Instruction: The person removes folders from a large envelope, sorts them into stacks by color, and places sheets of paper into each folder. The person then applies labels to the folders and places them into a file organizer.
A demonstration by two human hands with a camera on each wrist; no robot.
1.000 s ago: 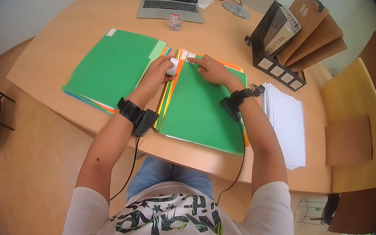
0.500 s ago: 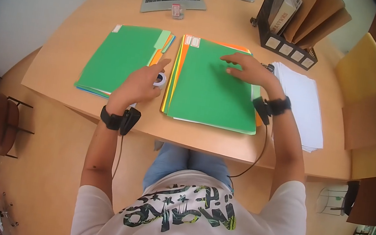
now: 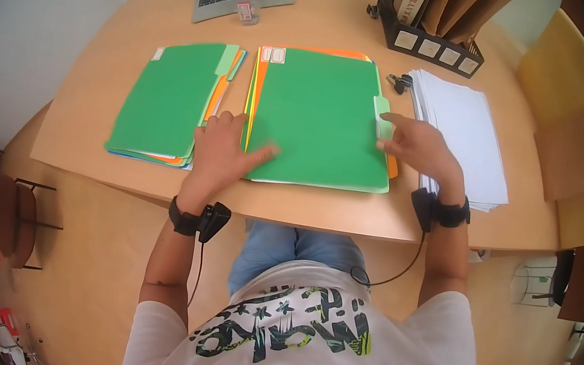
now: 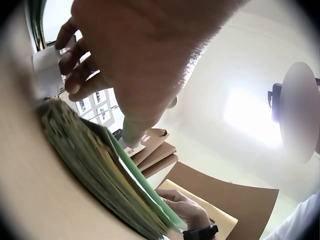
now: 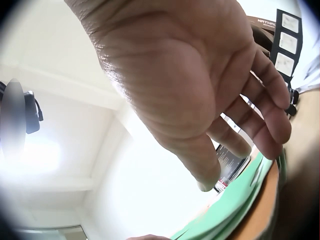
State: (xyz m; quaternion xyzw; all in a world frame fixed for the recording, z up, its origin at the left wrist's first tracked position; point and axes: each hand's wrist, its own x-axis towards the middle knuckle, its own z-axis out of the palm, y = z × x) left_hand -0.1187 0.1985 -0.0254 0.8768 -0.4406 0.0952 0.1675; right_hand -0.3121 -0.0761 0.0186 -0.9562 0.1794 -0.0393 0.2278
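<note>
Green folder [image 3: 320, 119] flat, long axis away from person, tab rightward; both hands [image 3: 225, 150] loosely spread on it.

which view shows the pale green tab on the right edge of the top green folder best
The head view: the pale green tab sits in plain sight on the green paper folder, with the right hand touching it. The right wrist view shows only the folder's edge under the fingers; the left wrist view shows the stack side-on, no tab.

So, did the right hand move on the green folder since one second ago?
Yes. The right hand went from the label corner to the green folder's right edge tab.
</note>
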